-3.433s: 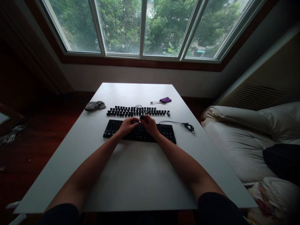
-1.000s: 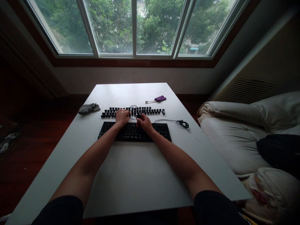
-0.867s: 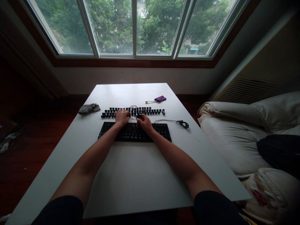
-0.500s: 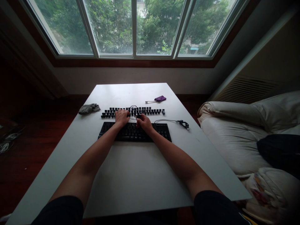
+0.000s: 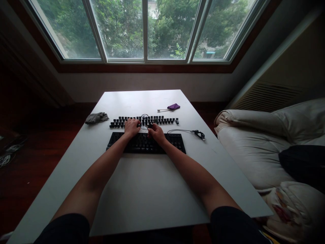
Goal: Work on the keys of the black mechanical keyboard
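Note:
A black keyboard (image 5: 142,147) lies across the white table, partly covered by my forearms. Behind it stand rows of loose black keycaps (image 5: 167,120). My left hand (image 5: 131,127) rests over the left part of these rows, its thumb and forefinger closed on a small black keycap (image 5: 138,125). Just above the keyboard's back edge, my right hand (image 5: 156,132) pinches a small dark piece (image 5: 150,125); its exact kind is too small to make out. Thin wire (image 5: 143,128) curves between the two hands, and I cannot tell what it belongs to.
On the table (image 5: 152,189), a grey crumpled cloth (image 5: 96,118) lies at left and a purple pouch (image 5: 173,106) with a thin stick (image 5: 163,110) at the back. A bundled black cable (image 5: 198,134) runs from the keyboard. A pale sofa (image 5: 251,149) stands at right, below the window (image 5: 146,34).
Both hands stay nearly in place. The fingers of my right hand have shifted very slightly around the dark piece; the keyboard and keycap rows look the same.

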Available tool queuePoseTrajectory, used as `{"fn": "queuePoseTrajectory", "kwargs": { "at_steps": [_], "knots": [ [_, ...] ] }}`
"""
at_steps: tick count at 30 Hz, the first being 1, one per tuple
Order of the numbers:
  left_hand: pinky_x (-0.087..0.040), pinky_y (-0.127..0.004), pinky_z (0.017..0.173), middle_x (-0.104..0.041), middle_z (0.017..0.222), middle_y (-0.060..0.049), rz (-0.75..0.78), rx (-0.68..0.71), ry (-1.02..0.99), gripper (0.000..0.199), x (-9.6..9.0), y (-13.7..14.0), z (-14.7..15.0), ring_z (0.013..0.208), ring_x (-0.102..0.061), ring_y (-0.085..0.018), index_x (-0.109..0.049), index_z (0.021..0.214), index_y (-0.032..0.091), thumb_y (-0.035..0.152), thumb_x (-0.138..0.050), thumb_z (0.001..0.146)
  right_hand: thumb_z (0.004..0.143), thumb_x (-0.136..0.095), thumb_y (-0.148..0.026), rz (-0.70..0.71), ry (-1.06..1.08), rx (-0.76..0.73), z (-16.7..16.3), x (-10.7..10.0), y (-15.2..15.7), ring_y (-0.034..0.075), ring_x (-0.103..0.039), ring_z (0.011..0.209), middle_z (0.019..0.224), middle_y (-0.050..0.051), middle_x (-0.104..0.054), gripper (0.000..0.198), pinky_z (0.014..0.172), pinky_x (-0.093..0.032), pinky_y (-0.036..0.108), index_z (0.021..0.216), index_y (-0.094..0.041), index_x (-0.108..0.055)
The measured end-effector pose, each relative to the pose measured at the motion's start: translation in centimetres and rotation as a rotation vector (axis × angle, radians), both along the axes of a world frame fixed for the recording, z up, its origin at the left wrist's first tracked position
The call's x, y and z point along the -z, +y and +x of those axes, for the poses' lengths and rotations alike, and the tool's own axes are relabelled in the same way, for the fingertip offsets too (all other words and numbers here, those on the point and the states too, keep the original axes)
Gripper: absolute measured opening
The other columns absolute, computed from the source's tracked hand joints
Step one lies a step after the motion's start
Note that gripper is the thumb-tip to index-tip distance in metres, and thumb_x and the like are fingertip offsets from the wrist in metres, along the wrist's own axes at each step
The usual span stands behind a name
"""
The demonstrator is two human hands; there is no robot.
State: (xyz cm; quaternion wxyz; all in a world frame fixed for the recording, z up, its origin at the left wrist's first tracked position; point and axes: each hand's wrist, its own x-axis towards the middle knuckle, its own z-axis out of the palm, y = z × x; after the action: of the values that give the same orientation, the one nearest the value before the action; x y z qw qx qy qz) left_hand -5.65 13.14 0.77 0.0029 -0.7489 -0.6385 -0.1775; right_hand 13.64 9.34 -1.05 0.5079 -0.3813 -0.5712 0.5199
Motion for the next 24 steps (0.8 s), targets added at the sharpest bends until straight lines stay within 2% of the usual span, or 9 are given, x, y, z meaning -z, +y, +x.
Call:
{"fn": "queuePoseTrajectory", "kwargs": {
  "at_steps": [7, 12, 18, 24],
  "knots": [
    [-0.039, -0.043, 0.094, -0.069, 0.109, -0.006, 0.042, 0.036, -0.099, 0.019, -0.4, -2.0, -0.3, 0.11, -0.052, -0.03, -0.071, 0.102, 0.028, 0.033, -0.063, 0.086, 0.087, -0.058, -0.056, 0.017, -0.019, 0.026, -0.3, 0.0, -0.1, 0.015, -0.063, 0.055, 0.064, -0.003, -0.062, 0.034, 0.046, -0.047, 0.023, 0.081, -0.023, -0.049],
    [-0.04, -0.04, 0.092, -0.07, 0.108, -0.005, 0.018, 0.098, -0.153, 0.017, -0.6, -4.1, -0.5, 0.108, -0.055, -0.028, -0.073, 0.099, 0.027, 0.032, -0.059, 0.09, 0.089, -0.058, -0.052, 0.122, -0.189, 0.007, -0.3, -0.4, -0.8, 0.015, -0.061, 0.054, 0.06, -0.003, -0.062, 0.03, 0.051, -0.046, 0.024, 0.08, -0.024, -0.05],
    [-0.04, -0.04, 0.087, -0.072, 0.102, -0.003, -0.024, 0.213, -0.173, 0.017, -0.7, -5.9, -0.8, 0.1, -0.06, -0.025, -0.072, 0.099, 0.028, 0.029, -0.056, 0.092, 0.088, -0.059, -0.048, 0.161, -0.292, 0.008, -0.3, -0.5, -1.1, 0.015, -0.058, 0.054, 0.059, -0.004, -0.061, 0.027, 0.055, -0.044, 0.025, 0.078, -0.024, -0.052],
    [-0.041, -0.041, 0.089, -0.069, 0.106, -0.005, -0.037, 0.265, -0.138, 0.014, -0.6, -6.5, -1.1, 0.102, -0.059, -0.026, -0.073, 0.096, 0.026, 0.029, -0.062, 0.088, 0.087, -0.06, -0.046, 0.239, -0.345, -0.165, 0.1, -1.1, -1.2, 0.014, -0.054, 0.057, 0.062, -0.003, -0.058, 0.027, 0.056, -0.041, 0.025, 0.078, -0.021, -0.055]
  ]
}}
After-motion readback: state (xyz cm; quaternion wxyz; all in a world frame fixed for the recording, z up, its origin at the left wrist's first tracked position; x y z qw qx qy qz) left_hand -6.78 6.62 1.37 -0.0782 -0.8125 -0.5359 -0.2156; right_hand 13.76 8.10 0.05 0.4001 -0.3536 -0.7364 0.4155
